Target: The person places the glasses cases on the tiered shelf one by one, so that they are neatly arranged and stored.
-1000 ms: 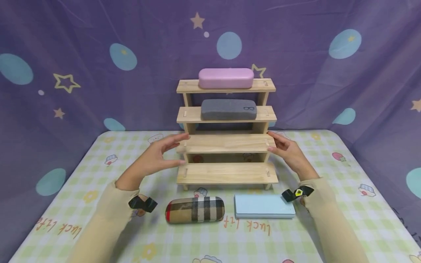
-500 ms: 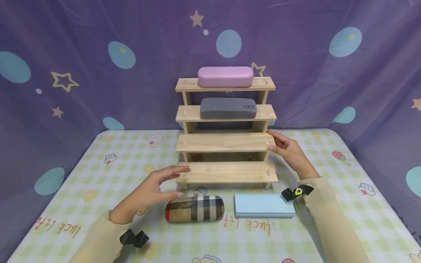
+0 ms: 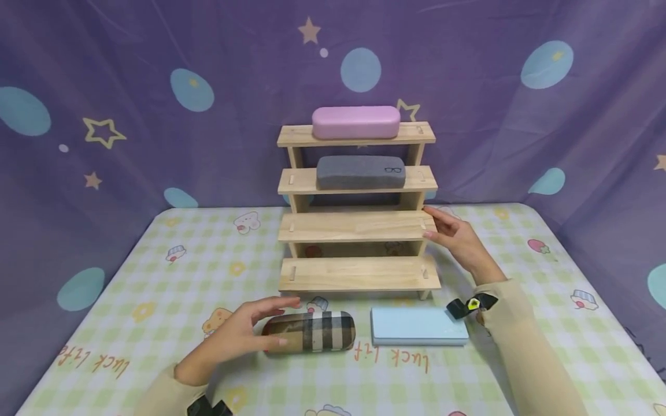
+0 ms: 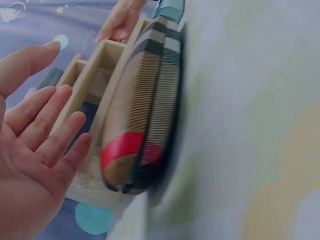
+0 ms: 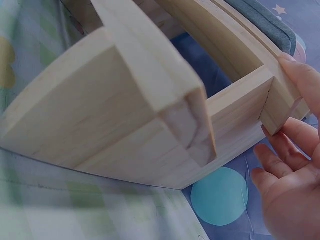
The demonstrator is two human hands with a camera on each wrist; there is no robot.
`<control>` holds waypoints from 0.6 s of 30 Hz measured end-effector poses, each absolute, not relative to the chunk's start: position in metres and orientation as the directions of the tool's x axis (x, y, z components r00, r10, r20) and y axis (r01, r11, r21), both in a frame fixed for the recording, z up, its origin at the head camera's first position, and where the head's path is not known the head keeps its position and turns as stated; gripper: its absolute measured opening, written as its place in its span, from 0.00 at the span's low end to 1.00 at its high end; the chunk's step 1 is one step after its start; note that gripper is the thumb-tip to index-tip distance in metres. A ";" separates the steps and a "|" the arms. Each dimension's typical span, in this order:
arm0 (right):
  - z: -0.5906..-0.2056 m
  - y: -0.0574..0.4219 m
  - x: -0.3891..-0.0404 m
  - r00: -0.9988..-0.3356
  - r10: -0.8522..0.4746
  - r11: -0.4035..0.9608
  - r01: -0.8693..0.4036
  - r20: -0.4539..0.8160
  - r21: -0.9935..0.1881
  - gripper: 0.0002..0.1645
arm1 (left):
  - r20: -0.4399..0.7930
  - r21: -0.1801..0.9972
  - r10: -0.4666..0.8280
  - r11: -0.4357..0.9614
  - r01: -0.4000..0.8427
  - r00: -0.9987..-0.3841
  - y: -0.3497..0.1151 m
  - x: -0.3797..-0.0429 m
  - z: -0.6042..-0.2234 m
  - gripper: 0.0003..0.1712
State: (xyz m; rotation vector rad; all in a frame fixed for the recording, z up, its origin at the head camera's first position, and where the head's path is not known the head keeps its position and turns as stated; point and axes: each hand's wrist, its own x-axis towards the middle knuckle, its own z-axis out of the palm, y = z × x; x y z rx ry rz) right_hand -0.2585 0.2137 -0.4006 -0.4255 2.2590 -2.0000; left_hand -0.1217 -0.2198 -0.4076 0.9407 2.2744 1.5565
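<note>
My left hand (image 3: 241,330) is at the left end of a plaid glasses case (image 3: 329,332), with its thumb and fingers spread apart. In the left wrist view a gap shows between the fingers and the case (image 4: 142,95), whose red stripe faces the hand. My right hand (image 3: 462,245) holds the right end of the third board down on a wooden stepped display shelf (image 3: 359,274). Seen from the right wrist, the thumb lies on the board (image 5: 275,107) and a fingertip is under its end. A light blue glasses case (image 3: 418,325) lies right of the plaid one.
A pink glasses case (image 3: 356,122) stands on the top board, and a grey one (image 3: 359,173) on the board below. Behind the shelf hangs a purple patterned curtain (image 3: 250,86). A green checked cloth (image 3: 208,271) covers the table.
My left hand has left the shelf's left side and come down and nearer to the left end of the plaid glasses case. The right hand has kept its place on the shelf.
</note>
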 end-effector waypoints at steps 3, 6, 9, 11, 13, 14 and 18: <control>-0.401 0.214 -0.259 -0.957 -0.269 0.103 -0.144 0.111 -0.984 0.37 | 0.130 0.907 0.605 0.247 0.341 -0.786 -0.220 -0.118 -0.413 0.32; -0.403 0.214 -0.259 -0.958 -0.266 0.103 -0.143 0.112 -0.984 0.38 | 0.125 0.913 0.595 0.244 0.327 -0.794 -0.220 -0.117 -0.419 0.32; -0.403 0.214 -0.259 -0.959 -0.260 0.099 -0.144 0.114 -0.985 0.38 | 0.123 0.919 0.585 0.236 0.314 -0.802 -0.221 -0.118 -0.423 0.33; -0.404 0.214 -0.258 -0.958 -0.263 0.086 -0.144 0.117 -0.986 0.38 | 0.111 0.923 0.581 0.240 0.300 -0.806 -0.223 -0.118 -0.425 0.33; -0.404 0.213 -0.258 -0.956 -0.267 0.076 -0.147 0.122 -0.986 0.38 | 0.093 0.930 0.583 0.239 0.280 -0.807 -0.224 -0.119 -0.427 0.33; -0.404 0.213 -0.258 -0.955 -0.268 0.073 -0.150 0.125 -0.986 0.38 | 0.085 0.933 0.585 0.238 0.271 -0.807 -0.224 -0.120 -0.428 0.34; -0.403 0.213 -0.259 -0.956 -0.265 0.077 -0.154 0.129 -0.985 0.37 | 0.052 0.953 0.600 0.208 0.218 -0.798 -0.226 -0.124 -0.432 0.35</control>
